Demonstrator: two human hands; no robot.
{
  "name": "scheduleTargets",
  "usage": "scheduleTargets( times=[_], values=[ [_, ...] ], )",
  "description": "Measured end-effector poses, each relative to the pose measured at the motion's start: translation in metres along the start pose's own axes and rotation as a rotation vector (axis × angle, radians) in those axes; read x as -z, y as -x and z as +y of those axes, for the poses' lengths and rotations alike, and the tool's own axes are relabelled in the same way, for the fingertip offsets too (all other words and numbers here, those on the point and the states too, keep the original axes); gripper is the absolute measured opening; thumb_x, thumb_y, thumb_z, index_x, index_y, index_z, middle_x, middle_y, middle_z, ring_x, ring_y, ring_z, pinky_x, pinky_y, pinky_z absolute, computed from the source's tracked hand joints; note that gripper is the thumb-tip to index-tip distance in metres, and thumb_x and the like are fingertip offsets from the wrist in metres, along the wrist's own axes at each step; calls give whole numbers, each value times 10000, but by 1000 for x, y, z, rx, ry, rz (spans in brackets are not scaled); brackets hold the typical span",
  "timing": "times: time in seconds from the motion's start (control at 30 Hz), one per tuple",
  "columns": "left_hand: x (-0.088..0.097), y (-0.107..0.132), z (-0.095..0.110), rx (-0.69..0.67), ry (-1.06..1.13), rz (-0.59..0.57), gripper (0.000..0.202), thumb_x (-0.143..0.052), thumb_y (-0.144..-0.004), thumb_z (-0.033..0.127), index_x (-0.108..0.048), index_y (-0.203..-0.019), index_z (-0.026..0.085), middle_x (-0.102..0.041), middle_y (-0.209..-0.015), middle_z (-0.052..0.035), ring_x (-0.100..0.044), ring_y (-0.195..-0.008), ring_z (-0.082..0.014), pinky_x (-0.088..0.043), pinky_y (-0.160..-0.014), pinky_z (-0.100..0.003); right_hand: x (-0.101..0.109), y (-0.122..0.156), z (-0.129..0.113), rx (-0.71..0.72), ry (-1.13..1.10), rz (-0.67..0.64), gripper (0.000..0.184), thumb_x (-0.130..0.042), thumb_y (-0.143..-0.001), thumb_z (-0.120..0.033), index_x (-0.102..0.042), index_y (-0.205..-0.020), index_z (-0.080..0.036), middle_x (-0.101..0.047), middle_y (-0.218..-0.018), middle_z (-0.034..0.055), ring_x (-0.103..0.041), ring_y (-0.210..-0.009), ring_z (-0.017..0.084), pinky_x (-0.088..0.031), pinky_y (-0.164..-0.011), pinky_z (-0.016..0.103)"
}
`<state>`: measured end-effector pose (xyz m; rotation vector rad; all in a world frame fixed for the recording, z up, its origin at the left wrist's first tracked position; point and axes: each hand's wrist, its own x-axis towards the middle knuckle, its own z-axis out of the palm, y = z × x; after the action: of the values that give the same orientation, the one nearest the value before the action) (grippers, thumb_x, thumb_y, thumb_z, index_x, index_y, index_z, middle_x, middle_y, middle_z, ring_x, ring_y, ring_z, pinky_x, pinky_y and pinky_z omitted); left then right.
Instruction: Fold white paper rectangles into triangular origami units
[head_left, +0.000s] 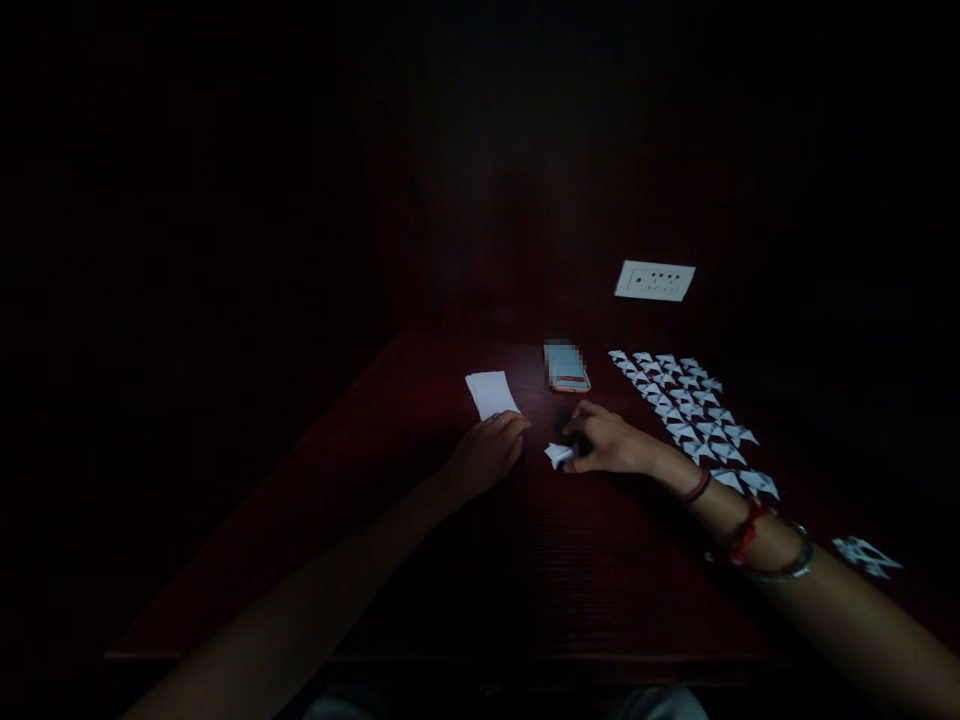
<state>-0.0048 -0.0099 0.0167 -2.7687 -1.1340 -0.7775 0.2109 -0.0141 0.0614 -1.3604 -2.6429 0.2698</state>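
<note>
My left hand (487, 450) rests on the dark red table, its loosely bent fingers reaching over the near edge of a few white paper sheets (491, 390). A ring shows on one finger. To its right, a small folded white paper piece (558, 455) lies on the table. My right hand (609, 443) curves around that piece from the right, thumb touching its near side. A dark gap separates the piece from the index finger above. Bracelets circle my right wrist and forearm.
Several rows of folded paper pieces (686, 400) cover the table's right side. A small heap of folded paper (866, 556) lies nearer at the right. A lit phone (568, 366) lies toward the back. A white socket panel (655, 281) is on the wall. The surroundings are very dark.
</note>
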Motion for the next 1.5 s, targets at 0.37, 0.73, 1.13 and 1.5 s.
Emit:
scheduleTargets(
  times=[0.37, 0.73, 1.13, 1.5],
  values=[
    [-5, 2, 6, -68, 2, -13, 246, -341, -829, 125, -451, -1043, 176, -491, -1068, -31, -448, -1015, -139, -352, -903, -301, -6, -1, 0, -48, -7, -26, 235, -636, -604, -267, -585, -801, -150, -460, -898, 57, -462, -837, 179, -375, -733, 310],
    [-14, -9, 16, -94, -68, -17, 245, -358, -826, 141, -458, -1046, 180, -497, -1066, -32, -458, -1006, -141, -362, -885, -301, -1, 15, 14, -68, 25, -51, 283, -645, -599, -327, -593, -818, -155, -461, -906, 63, -455, -852, 193, -372, -741, 328],
    [-58, -106, 54, -136, 378, 244, 262, -302, -815, 68, -476, -987, 163, -504, -1022, -35, -461, -990, -126, -359, -907, -286, 48, 77, 73, -85, 83, 102, 224, -609, -640, -262, -588, -834, -153, -462, -891, 58, -458, -818, 164, -385, -761, 287],
    [-123, -164, 130, -325, 619, 208, 319, -383, -821, 140, -374, -1140, 151, -417, -1140, -68, -400, -1067, -147, -320, -949, -276, 66, 181, 193, -376, 187, -16, 206, -569, -670, -280, -596, -837, -163, -514, -874, 71, -487, -772, 164, -416, -707, 285]
  ],
)
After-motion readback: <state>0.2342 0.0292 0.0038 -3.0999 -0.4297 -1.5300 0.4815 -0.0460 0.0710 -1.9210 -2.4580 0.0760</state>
